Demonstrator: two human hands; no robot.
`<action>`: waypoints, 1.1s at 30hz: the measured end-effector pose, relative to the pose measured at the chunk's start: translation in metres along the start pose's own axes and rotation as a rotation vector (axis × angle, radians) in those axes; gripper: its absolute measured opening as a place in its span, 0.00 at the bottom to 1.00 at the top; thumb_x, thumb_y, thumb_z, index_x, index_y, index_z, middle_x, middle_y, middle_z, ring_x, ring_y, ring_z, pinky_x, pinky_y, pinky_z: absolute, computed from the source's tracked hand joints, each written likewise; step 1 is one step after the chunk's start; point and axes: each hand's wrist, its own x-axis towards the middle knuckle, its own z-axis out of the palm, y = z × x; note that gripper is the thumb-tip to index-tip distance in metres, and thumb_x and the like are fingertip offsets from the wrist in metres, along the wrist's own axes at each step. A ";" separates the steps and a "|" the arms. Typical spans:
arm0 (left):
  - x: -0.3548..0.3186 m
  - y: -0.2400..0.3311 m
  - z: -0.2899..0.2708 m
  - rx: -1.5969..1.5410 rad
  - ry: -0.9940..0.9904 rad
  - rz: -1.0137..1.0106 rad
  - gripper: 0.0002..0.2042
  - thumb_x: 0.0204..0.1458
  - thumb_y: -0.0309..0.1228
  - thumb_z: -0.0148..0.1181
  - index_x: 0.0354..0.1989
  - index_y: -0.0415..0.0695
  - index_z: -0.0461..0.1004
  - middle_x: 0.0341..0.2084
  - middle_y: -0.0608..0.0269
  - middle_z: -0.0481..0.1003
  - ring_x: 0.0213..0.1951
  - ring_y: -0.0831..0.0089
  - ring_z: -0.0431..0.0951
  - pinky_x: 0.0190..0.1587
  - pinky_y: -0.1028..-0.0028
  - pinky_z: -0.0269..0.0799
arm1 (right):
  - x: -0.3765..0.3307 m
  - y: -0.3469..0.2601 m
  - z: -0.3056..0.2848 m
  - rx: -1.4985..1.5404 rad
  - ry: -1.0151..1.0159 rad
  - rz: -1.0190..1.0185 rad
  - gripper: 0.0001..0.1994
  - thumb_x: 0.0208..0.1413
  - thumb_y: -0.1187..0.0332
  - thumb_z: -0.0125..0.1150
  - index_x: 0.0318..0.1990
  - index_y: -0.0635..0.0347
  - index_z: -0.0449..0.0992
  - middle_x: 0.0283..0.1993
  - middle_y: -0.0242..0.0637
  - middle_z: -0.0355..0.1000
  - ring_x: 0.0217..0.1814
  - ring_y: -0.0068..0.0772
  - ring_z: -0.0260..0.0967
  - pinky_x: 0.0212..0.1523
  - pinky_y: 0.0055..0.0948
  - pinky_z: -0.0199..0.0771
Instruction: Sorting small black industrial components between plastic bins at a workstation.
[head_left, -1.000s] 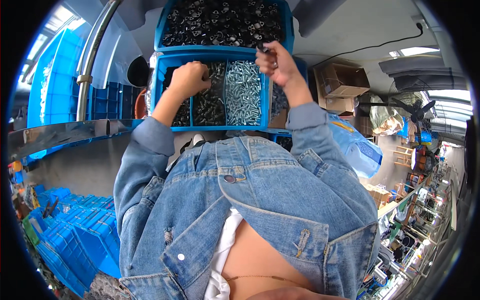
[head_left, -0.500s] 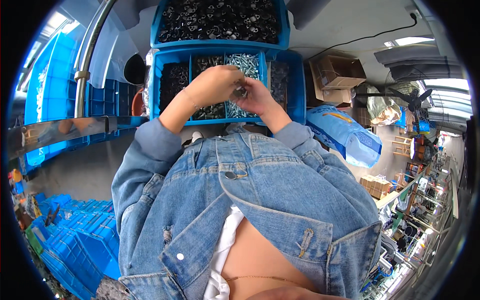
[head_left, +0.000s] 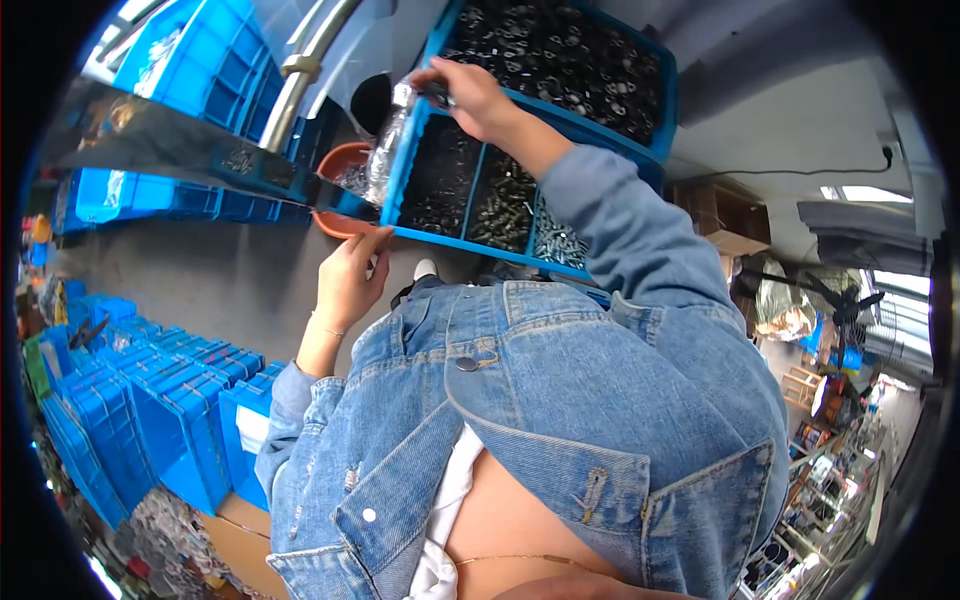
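My right hand (head_left: 474, 98) reaches over the far left corner of a divided blue bin (head_left: 440, 237). Its fingers are closed on a small black part (head_left: 437, 93), whose exact shape is mostly hidden. Close below those fingers stands a clear plastic bag (head_left: 384, 160), beside an orange-red tub (head_left: 340, 222). My left hand (head_left: 348, 280) is at the bin's near left corner, fingers apart, fingertips at or against the rim. Inside the bin are small black parts (head_left: 438, 185), dark bolts (head_left: 503, 205) and silvery screws (head_left: 558, 240) in separate compartments.
Behind the divided bin, another blue bin (head_left: 668, 105) holds many black ring-shaped clips. A metal post (head_left: 300, 85) and a flat metal bar (head_left: 190, 140) stand at the left. Stacked blue crates (head_left: 170, 420) fill the lower left. A cardboard box (head_left: 728, 215) and fan (head_left: 845, 300) are right.
My hands were together over the bin and are now apart. The right moved far left with the black part; the left drew back to the near corner. The whole view has swung left.
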 end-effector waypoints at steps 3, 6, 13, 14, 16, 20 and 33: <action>-0.006 -0.011 0.007 0.165 0.069 0.014 0.23 0.45 0.23 0.55 0.53 0.50 0.68 0.32 0.57 0.74 0.31 0.61 0.77 0.31 0.66 0.73 | 0.058 0.020 0.037 -0.571 0.034 -0.236 0.21 0.63 0.55 0.42 0.41 0.64 0.76 0.42 0.37 0.73 0.44 0.26 0.68 0.46 0.28 0.65; -0.004 -0.028 0.020 0.385 0.002 -0.093 0.29 0.45 0.25 0.53 0.60 0.52 0.61 0.35 0.57 0.75 0.31 0.60 0.77 0.30 0.64 0.73 | 0.049 0.009 0.056 -0.618 0.016 -0.343 0.21 0.63 0.55 0.40 0.41 0.64 0.75 0.42 0.37 0.73 0.45 0.25 0.68 0.47 0.27 0.65; -0.006 -0.060 0.037 0.299 0.059 -0.033 0.27 0.46 0.25 0.51 0.59 0.49 0.62 0.37 0.56 0.74 0.28 0.58 0.77 0.28 0.64 0.72 | -0.035 -0.035 -0.008 -0.438 0.032 -0.598 0.18 0.64 0.60 0.40 0.40 0.63 0.74 0.40 0.35 0.73 0.44 0.24 0.69 0.45 0.25 0.69; -0.006 -0.057 0.035 0.232 0.137 0.017 0.26 0.46 0.24 0.51 0.59 0.49 0.63 0.38 0.56 0.74 0.27 0.58 0.76 0.28 0.64 0.72 | -0.053 -0.039 -0.025 -0.448 0.059 -0.602 0.18 0.64 0.60 0.40 0.40 0.63 0.74 0.40 0.35 0.73 0.44 0.24 0.69 0.45 0.25 0.69; -0.003 -0.053 0.034 0.109 0.143 0.110 0.25 0.46 0.24 0.51 0.57 0.47 0.65 0.39 0.55 0.74 0.27 0.58 0.76 0.28 0.65 0.72 | -0.089 -0.034 -0.059 -0.603 0.235 -0.544 0.14 0.62 0.62 0.47 0.41 0.63 0.74 0.41 0.35 0.73 0.43 0.24 0.69 0.44 0.24 0.70; 0.034 -0.023 0.036 -0.064 0.172 0.350 0.21 0.45 0.23 0.51 0.51 0.44 0.69 0.38 0.54 0.74 0.30 0.60 0.76 0.28 0.67 0.73 | -0.155 0.006 -0.097 -0.896 0.409 -0.423 0.09 0.55 0.69 0.51 0.38 0.64 0.74 0.41 0.41 0.71 0.43 0.33 0.69 0.43 0.26 0.69; 0.119 -0.001 0.079 0.611 -0.343 0.337 0.04 0.40 0.20 0.54 0.23 0.40 0.75 0.29 0.54 0.75 0.36 0.58 0.76 0.37 0.65 0.75 | -0.203 0.067 -0.135 -1.494 0.165 -0.383 0.15 0.44 0.75 0.59 0.42 0.58 0.72 0.43 0.43 0.67 0.45 0.46 0.64 0.45 0.38 0.68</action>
